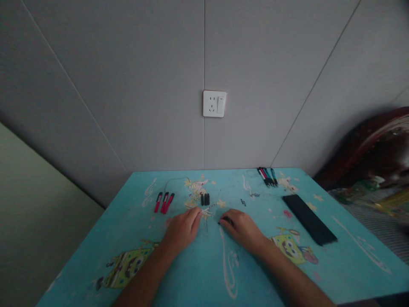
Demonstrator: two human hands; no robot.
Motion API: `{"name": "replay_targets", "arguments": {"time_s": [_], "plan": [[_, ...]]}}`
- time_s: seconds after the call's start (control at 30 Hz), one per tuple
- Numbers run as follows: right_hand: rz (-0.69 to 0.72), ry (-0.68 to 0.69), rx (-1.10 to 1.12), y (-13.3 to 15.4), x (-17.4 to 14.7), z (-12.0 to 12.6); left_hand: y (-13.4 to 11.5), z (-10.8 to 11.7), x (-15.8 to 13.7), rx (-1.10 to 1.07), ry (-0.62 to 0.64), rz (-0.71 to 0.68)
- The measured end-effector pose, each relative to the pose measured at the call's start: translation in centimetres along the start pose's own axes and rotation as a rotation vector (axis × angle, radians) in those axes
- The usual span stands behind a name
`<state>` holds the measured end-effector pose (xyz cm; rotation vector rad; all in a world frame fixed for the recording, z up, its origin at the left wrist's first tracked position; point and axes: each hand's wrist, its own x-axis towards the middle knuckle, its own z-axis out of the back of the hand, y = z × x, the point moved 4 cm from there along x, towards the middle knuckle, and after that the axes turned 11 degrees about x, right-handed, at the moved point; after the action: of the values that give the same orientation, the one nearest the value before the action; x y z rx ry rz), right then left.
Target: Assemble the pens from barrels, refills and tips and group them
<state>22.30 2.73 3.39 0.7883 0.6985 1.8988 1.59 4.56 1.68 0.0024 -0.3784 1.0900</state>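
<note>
My left hand (182,227) is closed, its fingertips pinched on thin white sticks (207,211) that look like pen refills; the fingers partly cover them. To its right, my right hand (242,227) curls closed around a small black pen part (227,219), mostly hidden by the fingers. Just beyond the hands lie short black pen parts (205,199) in a row. Three red pen barrels with black ends (164,203) rest at the left. Small dark pieces (243,202) lie beyond my right hand, with tiny springs (254,195) nearby.
Several pens or pen parts (267,177) lie together at the table's far right. A flat black case (309,219) sits at the right. The blue patterned table (198,277) meets a grey wall with a socket (214,103). Dark carved furniture (361,149) stands at the right.
</note>
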Motion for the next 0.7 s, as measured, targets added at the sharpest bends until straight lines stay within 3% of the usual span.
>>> {"name": "replay_targets", "arguments": {"time_s": [0.17,0.4,0.7], "plan": [[-0.085,-0.023,0.399,0.6,-0.2,-0.6,0.1,0.2,0.0,-0.019,-0.007,0.014],[-0.417,-0.301,1.319,-2.3,0.2,1.3,-1.2,0.6,-0.1,0.001,0.013,-0.081],[-0.546,-0.287,1.551,-2.8,0.4,0.2,-1.4,0.7,-0.2,0.05,0.046,-0.137]]}}
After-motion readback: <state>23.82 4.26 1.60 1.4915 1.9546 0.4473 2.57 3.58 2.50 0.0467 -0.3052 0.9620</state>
